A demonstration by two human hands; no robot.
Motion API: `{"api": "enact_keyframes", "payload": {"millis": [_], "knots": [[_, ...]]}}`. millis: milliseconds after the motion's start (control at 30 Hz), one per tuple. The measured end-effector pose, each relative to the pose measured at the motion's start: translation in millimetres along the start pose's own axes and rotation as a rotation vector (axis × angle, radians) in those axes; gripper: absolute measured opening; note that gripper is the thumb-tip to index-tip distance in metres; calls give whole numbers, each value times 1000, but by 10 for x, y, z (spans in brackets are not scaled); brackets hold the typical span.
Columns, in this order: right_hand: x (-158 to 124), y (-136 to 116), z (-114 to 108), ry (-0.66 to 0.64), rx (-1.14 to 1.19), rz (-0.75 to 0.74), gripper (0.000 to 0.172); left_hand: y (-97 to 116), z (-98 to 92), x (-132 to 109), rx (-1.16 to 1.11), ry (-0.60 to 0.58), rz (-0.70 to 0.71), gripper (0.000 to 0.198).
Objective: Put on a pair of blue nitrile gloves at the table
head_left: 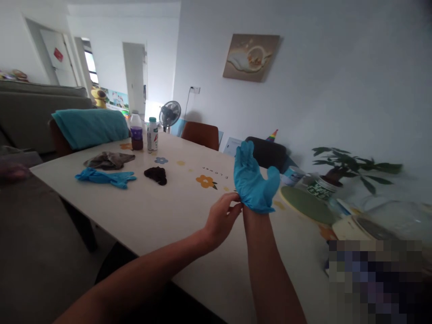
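My right hand is raised above the table and wears a blue disposable glove. Its fingers point up and the thumb stands apart to the right. The glove's cuff ends at the wrist. My left hand is bare and pinches the cuff edge on the wrist's left side. A second blue glove lies flat at the left of the table. Beside it are a crumpled grey-brown cloth and a small dark brown bundle.
The white table has printed flowers. A purple-labelled bottle and a white bottle stand at its far left. On the right are a potted plant, a green round mat and a clear-lidded container. Chairs surround the table.
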State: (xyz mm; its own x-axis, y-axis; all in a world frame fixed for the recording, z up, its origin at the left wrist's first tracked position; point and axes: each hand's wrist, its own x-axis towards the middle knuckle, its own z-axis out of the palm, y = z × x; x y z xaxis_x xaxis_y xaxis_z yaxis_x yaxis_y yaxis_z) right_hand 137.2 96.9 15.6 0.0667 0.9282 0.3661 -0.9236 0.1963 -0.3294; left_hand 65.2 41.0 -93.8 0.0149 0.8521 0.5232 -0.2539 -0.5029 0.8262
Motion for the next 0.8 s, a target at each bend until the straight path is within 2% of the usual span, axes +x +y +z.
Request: {"api": "enact_keyframes", "payload": {"millis": [100, 267, 367, 433, 533, 633, 700, 800], "knots": [[35, -8, -50, -9, -37, -57, 82, 122, 6, 39, 30, 52, -15, 8], [135, 10, -63, -98, -243, -194, 65, 519, 26, 119, -92, 135, -270, 8], [197, -7, -34, -129, -274, -246, 66, 596, 17, 167, -387, 88, -464, 8], [206, -31, 15, -112, -215, -217, 71, 588, 14, 185, -479, 12, -522, 14], [193, -79, 105, -81, -110, -161, 77, 604, 17, 205, -445, -108, -485, 18], [195, -121, 167, -119, -86, -168, 82, 676, 34, 237, -321, -184, -401, 27], [212, -129, 182, -127, -82, -180, 85, 709, 68, 266, -236, -166, -357, 32], [243, -96, 185, -115, -104, -211, 86, 687, 177, 314, -143, -12, -315, 32]]}}
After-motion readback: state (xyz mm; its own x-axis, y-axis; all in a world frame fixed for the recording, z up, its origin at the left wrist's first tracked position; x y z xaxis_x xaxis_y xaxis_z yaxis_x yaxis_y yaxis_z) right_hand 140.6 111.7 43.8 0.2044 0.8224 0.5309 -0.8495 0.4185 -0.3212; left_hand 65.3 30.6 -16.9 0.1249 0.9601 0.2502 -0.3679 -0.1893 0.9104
